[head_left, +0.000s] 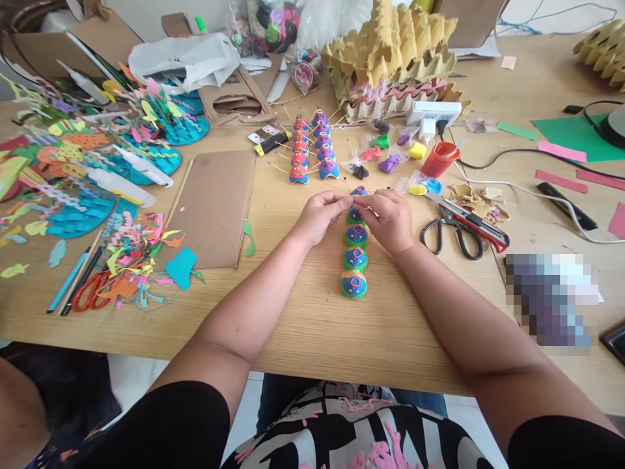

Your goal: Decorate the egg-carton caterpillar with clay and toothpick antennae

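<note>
A strip of egg-carton cups [355,258], painted blue and green with pink-red rings on top, lies lengthwise before me on the wooden table. Over its far end, my left hand [319,216] and my right hand [389,220] meet with fingertips pinched together. Whatever small piece is between the fingers is hidden. Thin dark-tipped sticks show just beyond the hands. Farther back stand two more painted cup strips, one red [299,156] and one purple and blue [324,150], with ball-tipped sticks poking out sideways.
Left are a cardboard sheet [215,208], paper scraps [141,247], orange-handled scissors [90,293] and glue bottles [122,187]. Right are black-handled pliers [454,234], a red utility knife [478,228], an orange cup [440,159] and clay bags [389,163]. Egg trays [395,52] are stacked behind.
</note>
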The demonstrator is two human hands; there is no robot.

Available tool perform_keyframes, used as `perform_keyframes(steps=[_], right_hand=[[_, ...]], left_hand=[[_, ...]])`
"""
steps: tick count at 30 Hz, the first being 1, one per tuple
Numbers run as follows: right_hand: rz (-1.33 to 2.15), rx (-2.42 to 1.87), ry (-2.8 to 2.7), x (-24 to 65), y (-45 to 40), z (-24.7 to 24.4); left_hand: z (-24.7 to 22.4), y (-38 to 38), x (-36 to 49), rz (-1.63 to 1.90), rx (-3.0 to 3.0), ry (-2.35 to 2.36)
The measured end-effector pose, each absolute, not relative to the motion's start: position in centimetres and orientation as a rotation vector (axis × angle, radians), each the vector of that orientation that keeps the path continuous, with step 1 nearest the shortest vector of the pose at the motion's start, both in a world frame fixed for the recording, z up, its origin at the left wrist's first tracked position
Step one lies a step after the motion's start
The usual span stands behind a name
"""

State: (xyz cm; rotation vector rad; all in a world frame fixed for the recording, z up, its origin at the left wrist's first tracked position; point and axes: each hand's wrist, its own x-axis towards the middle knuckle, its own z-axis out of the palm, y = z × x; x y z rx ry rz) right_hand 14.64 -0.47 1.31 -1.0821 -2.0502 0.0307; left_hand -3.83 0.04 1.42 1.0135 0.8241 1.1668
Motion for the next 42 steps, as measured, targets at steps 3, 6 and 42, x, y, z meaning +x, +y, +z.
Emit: perform_keyframes(steps=[3,6,42], right_hand=[[0.026,-1.076,-2.073,14.76,-0.46,1.43],[-0.028,-1.091,-2.103,14.77,-0.58,1.67],[-0.027,-1.321,-2.102,14.23,-0.98,2.30]], left_hand=[[1.55,-0.07,-3.86,1.194,1.039,0.858],[1.91,-0.32,-3.72,1.261,1.088,0.852],[1.45,0.11,-3.44,1.282,0.966,0.857]])
